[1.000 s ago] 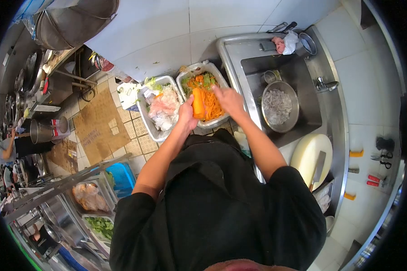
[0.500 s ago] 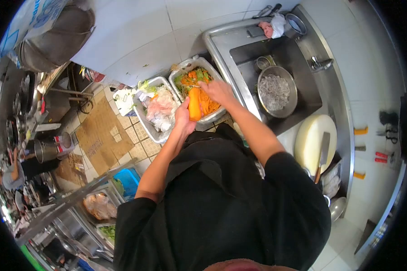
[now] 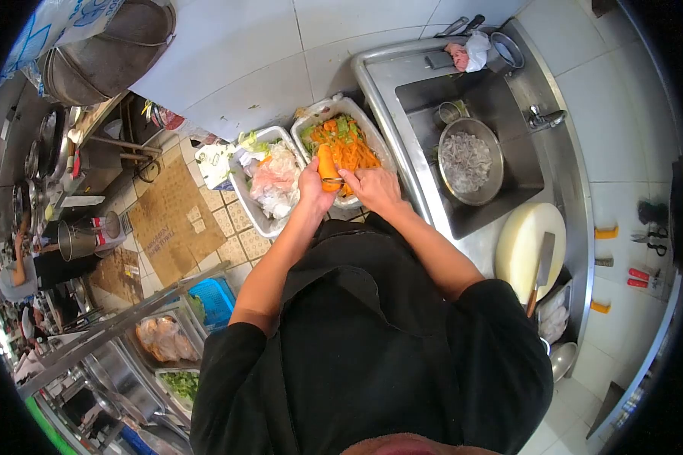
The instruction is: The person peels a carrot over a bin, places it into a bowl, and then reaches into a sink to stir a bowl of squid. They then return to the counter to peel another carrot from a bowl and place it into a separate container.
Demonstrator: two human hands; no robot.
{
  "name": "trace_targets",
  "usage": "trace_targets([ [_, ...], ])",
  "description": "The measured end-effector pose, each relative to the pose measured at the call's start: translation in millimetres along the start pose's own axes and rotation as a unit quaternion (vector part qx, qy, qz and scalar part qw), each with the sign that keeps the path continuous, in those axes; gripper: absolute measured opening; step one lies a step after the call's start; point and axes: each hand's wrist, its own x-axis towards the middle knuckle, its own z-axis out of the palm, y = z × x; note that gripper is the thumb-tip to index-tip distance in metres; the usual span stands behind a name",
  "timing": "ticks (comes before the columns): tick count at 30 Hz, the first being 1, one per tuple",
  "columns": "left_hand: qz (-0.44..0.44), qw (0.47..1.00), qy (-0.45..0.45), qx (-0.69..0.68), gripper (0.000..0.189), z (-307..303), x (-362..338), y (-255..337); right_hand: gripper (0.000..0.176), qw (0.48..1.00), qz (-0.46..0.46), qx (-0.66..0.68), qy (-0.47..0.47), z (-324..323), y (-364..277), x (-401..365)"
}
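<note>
My left hand point(image 3: 313, 189) is wrapped round a thick peeled carrot point(image 3: 326, 162), held over the near side of a light bin point(image 3: 384, 140). My right hand point(image 3: 375, 186) is closed on a peeler point(image 3: 332, 180), whose blade lies across the carrot's near end; its handle is hidden in my fingers. Beneath and beyond the carrot, orange peelings point(image 3: 354, 154) and green scraps fill the bin. Just left stands a second light bin point(image 3: 240, 186) with pale, pinkish and plastic-looking waste in it.
To the right is a steel sink point(image 3: 421, 95) with a metal bowl point(image 3: 467, 163) of greyish pieces. A knife point(image 3: 544, 262) lies on a thick round chopping board point(image 3: 512, 235). Flattened cardboard point(image 3: 167, 220) covers floor tiles. Far left, a person point(image 3: 23, 277) works by pots.
My right hand and the peeler have moved down along the carrot, from its far end to its near end. The view has shifted slightly.
</note>
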Motion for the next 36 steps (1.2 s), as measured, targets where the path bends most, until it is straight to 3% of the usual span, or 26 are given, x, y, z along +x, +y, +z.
trace_targets([
  [4, -0.002, 0.999, 0.001, 0.050, 0.034, 7.1, -16.3, -1.2, 0.069, 0.997, 0.027, -0.033, -0.058, 21.6, 18.4, 8.3],
  [7, -0.028, 0.992, -0.009, 0.126, 0.034, 9.2, -38.0, -0.7, 0.073, 0.988, 0.137, -0.025, -0.072, 23.6, 30.5, 49.4],
  [13, -0.025, 0.992, -0.052, 0.114, 0.032, 29.7, -57.3, 7.5, 0.075, 0.977, 0.211, 0.002, -0.028, -1.7, 57.8, 91.0],
  [18, -0.035, 0.996, 0.021, 0.074, 0.033, 6.6, -16.6, 11.1, 0.070, 0.992, 0.117, 0.010, -0.036, -12.8, 21.5, 44.1],
  [22, -0.010, 0.999, 0.007, 0.048, 0.031, -4.3, -3.3, 7.9, 0.068, 0.999, 0.020, -0.001, -0.027, -5.4, -0.6, 5.9],
  [28, 0.001, 0.997, 0.031, 0.071, 0.031, 7.9, -15.8, 5.8, 0.069, 0.999, -0.002, 0.004, -0.037, 14.5, 9.1, 4.1],
  [31, -0.020, 0.987, 0.005, 0.157, 0.033, 5.6, -32.2, 9.6, 0.068, 0.996, 0.075, -0.016, -0.050, 36.6, 23.6, 34.3],
  [34, -0.031, 0.985, -0.020, 0.168, 0.034, 9.1, -53.3, 10.1, 0.072, 0.985, 0.118, -0.044, -0.114, 14.4, 35.4, 73.7],
  [36, -0.039, 0.990, -0.032, 0.129, 0.033, 6.2, -50.2, 13.5, 0.072, 0.983, 0.172, -0.016, -0.063, 12.5, 44.9, 87.5],
])
